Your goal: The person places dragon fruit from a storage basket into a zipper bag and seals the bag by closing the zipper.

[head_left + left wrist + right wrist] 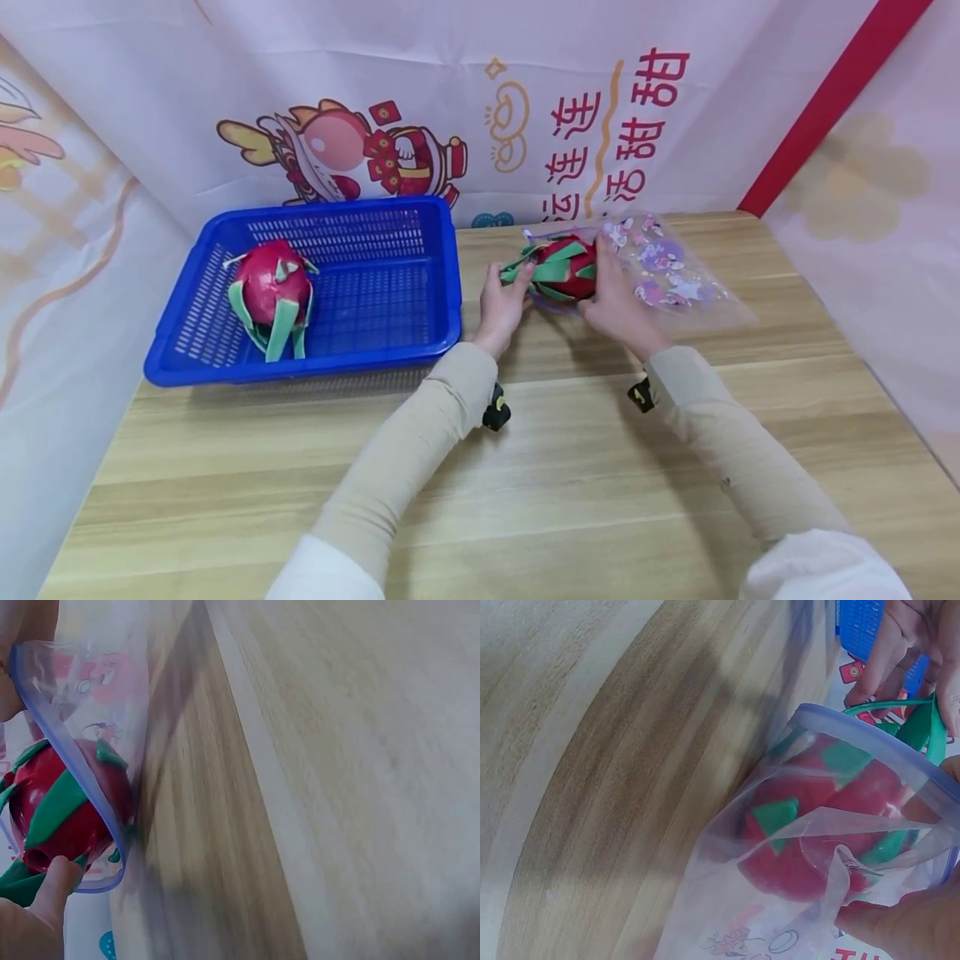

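A red dragon fruit with green leaf-like scales lies partly inside a clear zip bag printed with purple and pink cartoon figures. My left hand grips the leafy end of the fruit, which sticks out of the bag's mouth. With thumb and fingers, my right hand holds the bag by its opening. The right wrist view shows the fruit's round body through the plastic. In the left wrist view the purple-blue zip rim passes across the fruit, and my left thumb presses at its leaf end.
Left of my hands stands a blue plastic basket with a second dragon fruit in it. The wooden table ends at a printed cloth backdrop, with cloth on both sides too.
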A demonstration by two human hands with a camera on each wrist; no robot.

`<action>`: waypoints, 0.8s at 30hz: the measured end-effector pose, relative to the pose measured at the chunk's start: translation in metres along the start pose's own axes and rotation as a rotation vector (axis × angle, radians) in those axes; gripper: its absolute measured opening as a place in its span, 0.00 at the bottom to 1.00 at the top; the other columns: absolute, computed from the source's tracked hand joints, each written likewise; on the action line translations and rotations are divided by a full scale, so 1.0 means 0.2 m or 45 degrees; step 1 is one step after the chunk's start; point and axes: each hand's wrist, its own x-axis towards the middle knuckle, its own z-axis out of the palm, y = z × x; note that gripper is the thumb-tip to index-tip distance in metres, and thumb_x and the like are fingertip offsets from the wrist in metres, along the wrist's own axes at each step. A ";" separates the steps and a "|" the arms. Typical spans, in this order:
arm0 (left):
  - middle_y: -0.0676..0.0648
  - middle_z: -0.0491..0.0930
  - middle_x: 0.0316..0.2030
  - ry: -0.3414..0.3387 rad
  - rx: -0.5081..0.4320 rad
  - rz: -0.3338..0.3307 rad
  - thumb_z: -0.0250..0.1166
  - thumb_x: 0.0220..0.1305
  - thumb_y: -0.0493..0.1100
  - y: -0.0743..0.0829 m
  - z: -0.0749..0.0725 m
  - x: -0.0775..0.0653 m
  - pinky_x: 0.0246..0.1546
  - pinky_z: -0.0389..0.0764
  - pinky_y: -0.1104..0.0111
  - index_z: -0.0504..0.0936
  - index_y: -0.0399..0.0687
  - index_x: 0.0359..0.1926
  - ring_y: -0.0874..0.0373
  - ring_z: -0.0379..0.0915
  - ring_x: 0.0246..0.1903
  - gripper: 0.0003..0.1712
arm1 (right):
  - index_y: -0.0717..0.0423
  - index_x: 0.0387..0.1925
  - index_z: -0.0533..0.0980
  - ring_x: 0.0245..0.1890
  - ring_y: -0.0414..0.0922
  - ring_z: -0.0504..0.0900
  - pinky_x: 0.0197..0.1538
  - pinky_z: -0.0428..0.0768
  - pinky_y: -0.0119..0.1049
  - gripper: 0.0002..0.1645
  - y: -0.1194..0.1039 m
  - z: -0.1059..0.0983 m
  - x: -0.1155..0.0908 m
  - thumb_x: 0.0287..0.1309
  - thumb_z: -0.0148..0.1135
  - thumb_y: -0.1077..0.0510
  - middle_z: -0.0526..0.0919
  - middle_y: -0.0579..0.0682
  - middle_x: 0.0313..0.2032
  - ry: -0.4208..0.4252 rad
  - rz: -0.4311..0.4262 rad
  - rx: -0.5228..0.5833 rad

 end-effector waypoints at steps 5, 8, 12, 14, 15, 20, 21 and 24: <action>0.35 0.74 0.53 0.008 -0.084 -0.051 0.57 0.68 0.51 -0.01 0.02 0.02 0.50 0.82 0.58 0.65 0.39 0.54 0.38 0.79 0.48 0.23 | 0.59 0.74 0.28 0.75 0.62 0.40 0.73 0.48 0.60 0.63 0.01 0.01 0.00 0.46 0.57 0.70 0.34 0.65 0.75 0.008 -0.026 -0.013; 0.35 0.74 0.53 0.010 -0.144 -0.092 0.56 0.68 0.51 -0.02 0.03 0.03 0.49 0.82 0.60 0.64 0.39 0.56 0.37 0.79 0.47 0.25 | 0.59 0.74 0.28 0.74 0.63 0.41 0.72 0.49 0.61 0.64 0.02 0.01 0.00 0.45 0.58 0.71 0.35 0.66 0.74 0.014 -0.058 -0.013; 0.34 0.72 0.56 0.000 -0.229 -0.174 0.54 0.69 0.52 -0.03 0.05 0.05 0.49 0.82 0.60 0.64 0.39 0.58 0.36 0.79 0.48 0.26 | 0.59 0.74 0.28 0.74 0.64 0.42 0.73 0.49 0.61 0.64 0.03 0.00 -0.01 0.44 0.57 0.72 0.37 0.67 0.74 -0.007 -0.082 -0.006; 0.32 0.71 0.59 -0.013 -0.275 -0.213 0.51 0.71 0.53 -0.04 0.05 0.05 0.51 0.81 0.59 0.63 0.39 0.61 0.35 0.77 0.51 0.28 | 0.59 0.74 0.28 0.74 0.63 0.41 0.73 0.48 0.60 0.64 0.04 0.00 -0.02 0.44 0.57 0.72 0.36 0.67 0.74 -0.016 -0.089 -0.002; 0.32 0.69 0.60 -0.021 -0.297 -0.228 0.50 0.72 0.53 -0.04 0.06 0.06 0.52 0.80 0.59 0.62 0.39 0.63 0.34 0.76 0.52 0.28 | 0.59 0.74 0.27 0.74 0.63 0.41 0.73 0.47 0.60 0.64 0.04 0.00 -0.02 0.44 0.57 0.72 0.36 0.67 0.74 -0.018 -0.090 0.000; 0.30 0.63 0.63 -0.103 -0.390 -0.246 0.40 0.75 0.55 -0.05 0.06 0.07 0.58 0.76 0.57 0.55 0.39 0.65 0.33 0.70 0.58 0.29 | 0.58 0.73 0.27 0.75 0.63 0.40 0.74 0.47 0.59 0.64 0.05 0.00 -0.01 0.44 0.56 0.72 0.35 0.66 0.74 -0.005 -0.084 -0.001; 0.30 0.62 0.64 -0.122 -0.397 -0.241 0.38 0.75 0.54 -0.05 0.06 0.08 0.59 0.76 0.56 0.54 0.39 0.65 0.32 0.69 0.58 0.28 | 0.58 0.73 0.27 0.74 0.63 0.41 0.74 0.47 0.59 0.64 0.05 0.00 -0.01 0.45 0.56 0.72 0.35 0.66 0.74 -0.002 -0.081 -0.006; 0.31 0.59 0.64 -0.152 -0.410 -0.225 0.38 0.75 0.53 -0.05 0.05 0.08 0.60 0.75 0.57 0.53 0.42 0.63 0.33 0.69 0.59 0.25 | 0.59 0.73 0.27 0.74 0.63 0.41 0.73 0.48 0.60 0.63 0.04 0.00 0.00 0.45 0.56 0.71 0.34 0.66 0.74 0.004 -0.092 -0.003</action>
